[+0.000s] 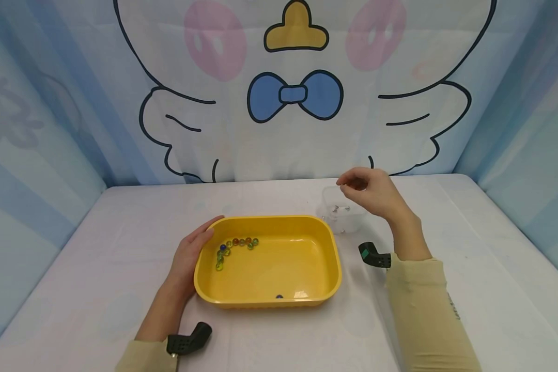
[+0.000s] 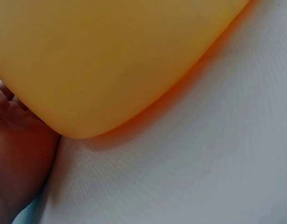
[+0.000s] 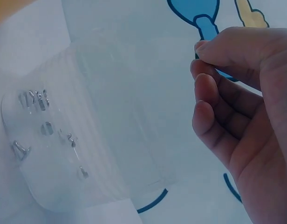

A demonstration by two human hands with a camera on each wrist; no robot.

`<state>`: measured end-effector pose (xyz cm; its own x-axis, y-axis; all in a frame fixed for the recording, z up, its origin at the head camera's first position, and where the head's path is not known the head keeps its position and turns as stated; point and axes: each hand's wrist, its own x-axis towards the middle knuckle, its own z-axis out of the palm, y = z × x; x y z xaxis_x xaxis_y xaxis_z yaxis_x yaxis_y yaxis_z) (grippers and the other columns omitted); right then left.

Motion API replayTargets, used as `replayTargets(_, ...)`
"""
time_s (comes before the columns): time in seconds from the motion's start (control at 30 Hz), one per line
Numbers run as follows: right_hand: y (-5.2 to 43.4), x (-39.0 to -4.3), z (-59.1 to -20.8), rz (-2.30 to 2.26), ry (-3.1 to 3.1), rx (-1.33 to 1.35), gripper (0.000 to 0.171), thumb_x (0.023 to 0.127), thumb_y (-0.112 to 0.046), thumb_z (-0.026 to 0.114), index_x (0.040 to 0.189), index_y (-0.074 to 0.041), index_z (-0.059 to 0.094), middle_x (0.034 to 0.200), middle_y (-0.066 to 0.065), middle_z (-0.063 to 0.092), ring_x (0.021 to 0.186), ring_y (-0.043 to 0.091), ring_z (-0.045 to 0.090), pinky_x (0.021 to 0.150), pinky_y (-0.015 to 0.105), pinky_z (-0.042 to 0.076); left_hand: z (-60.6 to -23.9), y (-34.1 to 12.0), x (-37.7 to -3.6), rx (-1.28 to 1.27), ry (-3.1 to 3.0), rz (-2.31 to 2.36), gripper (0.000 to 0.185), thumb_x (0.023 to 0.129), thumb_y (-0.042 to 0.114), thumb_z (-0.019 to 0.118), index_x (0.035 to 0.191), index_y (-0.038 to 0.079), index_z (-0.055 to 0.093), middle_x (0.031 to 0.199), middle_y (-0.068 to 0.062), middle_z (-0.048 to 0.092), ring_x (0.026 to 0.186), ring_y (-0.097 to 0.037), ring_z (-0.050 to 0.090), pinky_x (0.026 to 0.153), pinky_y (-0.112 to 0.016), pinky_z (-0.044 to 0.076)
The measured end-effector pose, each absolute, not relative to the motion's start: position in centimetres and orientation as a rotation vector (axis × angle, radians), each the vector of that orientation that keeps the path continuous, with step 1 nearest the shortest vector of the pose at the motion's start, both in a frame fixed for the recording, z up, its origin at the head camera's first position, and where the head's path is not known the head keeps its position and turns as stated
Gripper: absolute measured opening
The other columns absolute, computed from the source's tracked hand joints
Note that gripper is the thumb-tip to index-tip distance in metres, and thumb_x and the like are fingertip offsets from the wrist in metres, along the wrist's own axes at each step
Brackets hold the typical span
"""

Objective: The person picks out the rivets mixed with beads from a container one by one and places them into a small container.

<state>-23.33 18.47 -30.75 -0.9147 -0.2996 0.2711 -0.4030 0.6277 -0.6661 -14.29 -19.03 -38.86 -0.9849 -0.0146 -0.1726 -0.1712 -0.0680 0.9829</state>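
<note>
Head view shows the right hand [image 1: 372, 194] hovering with fingers curled together, holding nothing visible, directly above the clear plastic cup [image 1: 339, 217], while marbles [image 1: 234, 245] lie at eight o'clock in the yellow tray [image 1: 325, 268], nearer the left hand [image 1: 188, 256] resting flat against its rim.

Bare table [image 1: 446, 222] is lying open right of the clear container [image 1: 341, 219]; the yellow tub [image 1: 269, 302] is blocking its left.
</note>
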Motion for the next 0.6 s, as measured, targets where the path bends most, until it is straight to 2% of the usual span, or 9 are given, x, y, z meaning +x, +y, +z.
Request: replayTargets(0.6,18.8,-24.0,-31.8,1.166,-2.782,0.511,0.019,0.097,-0.01,0.062,0.111,0.0,0.069,0.105,0.012,0.066,0.094,0.028,0.057,0.086,0.041,0.051,-38.8,-19.1,-14.3,-0.208,2.067,2.208,0.047,0.109,0.033,0.041,0.153,0.018,0.046,0.154,0.004,0.044,0.139,-0.012,0.042,0.11,-0.024,0.037)
